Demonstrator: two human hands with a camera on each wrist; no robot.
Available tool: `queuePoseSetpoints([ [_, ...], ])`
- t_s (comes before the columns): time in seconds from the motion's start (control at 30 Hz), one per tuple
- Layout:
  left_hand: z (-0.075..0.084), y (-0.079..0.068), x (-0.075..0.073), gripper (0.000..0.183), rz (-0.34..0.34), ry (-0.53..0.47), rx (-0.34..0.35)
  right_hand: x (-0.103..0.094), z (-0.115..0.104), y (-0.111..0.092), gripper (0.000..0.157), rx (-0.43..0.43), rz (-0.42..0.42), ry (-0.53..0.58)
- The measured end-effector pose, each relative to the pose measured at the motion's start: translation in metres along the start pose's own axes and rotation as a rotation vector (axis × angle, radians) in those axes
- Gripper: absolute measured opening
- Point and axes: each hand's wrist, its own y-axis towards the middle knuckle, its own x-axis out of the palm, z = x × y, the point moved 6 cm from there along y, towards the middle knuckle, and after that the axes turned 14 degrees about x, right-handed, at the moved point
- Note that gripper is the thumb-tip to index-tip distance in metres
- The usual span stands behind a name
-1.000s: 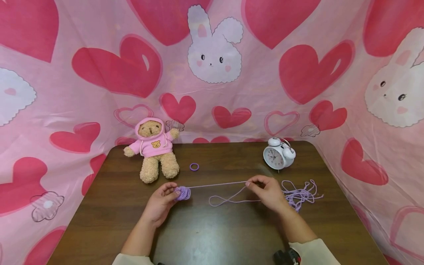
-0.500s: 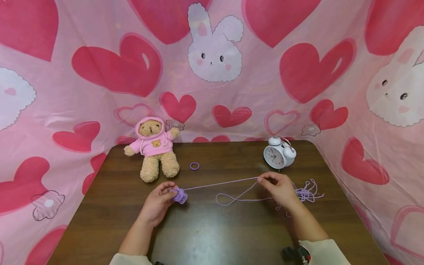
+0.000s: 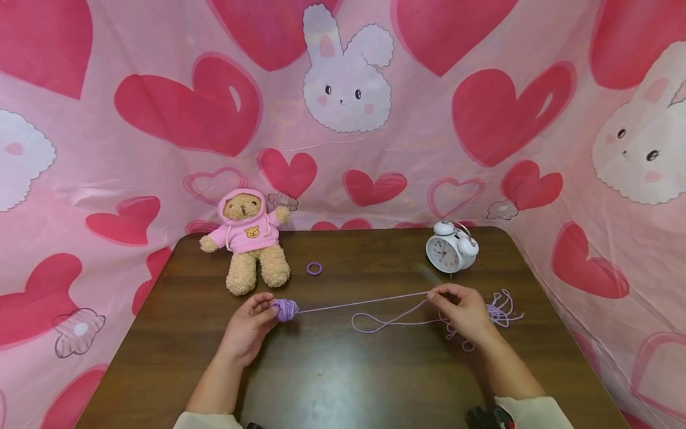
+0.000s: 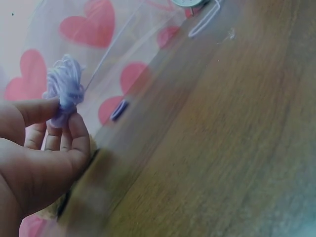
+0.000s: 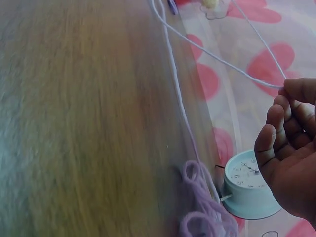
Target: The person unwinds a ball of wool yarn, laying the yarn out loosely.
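A small wound ball of purple yarn (image 3: 286, 310) is pinched between the thumb and fingers of my left hand (image 3: 248, 328). From it a single strand (image 3: 364, 302) runs taut across to my right hand (image 3: 463, 310), whose thumb and forefinger pinch it. Past that pinch the yarn drops slack into a loop (image 3: 364, 325) on the table, then leads back under the right hand to a loose tangle (image 3: 501, 310) of the same yarn. In the right wrist view the tangle (image 5: 205, 212) lies below the hand. The left wrist view shows the ball (image 4: 65, 86) held upright.
Behind the left hand a teddy bear (image 3: 252, 238) in a pink hoodie sits on the brown table (image 3: 332, 381). A purple ring (image 3: 314, 269) lies near the middle. At the back right stands a white alarm clock (image 3: 451, 248). Heart-printed cloth (image 3: 370, 161) surrounds the table.
My right hand has moved to the right, drawing the strand longer. My left hand has shifted slightly left, and the ball has turned in its fingers. The slack loop has slid to the right.
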Motion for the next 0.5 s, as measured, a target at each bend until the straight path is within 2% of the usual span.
queuePoseSetpoints([
  [0.37,0.003,0.001,-0.013,0.029,0.040,-0.016,-0.004,-0.016,0.008,-0.007,0.016,-0.010,0.031,-0.044],
  [0.5,0.004,0.001,-0.016,0.028,0.035,-0.027,-0.004,-0.025,0.008,-0.007,0.018,-0.013,0.046,-0.061],
])
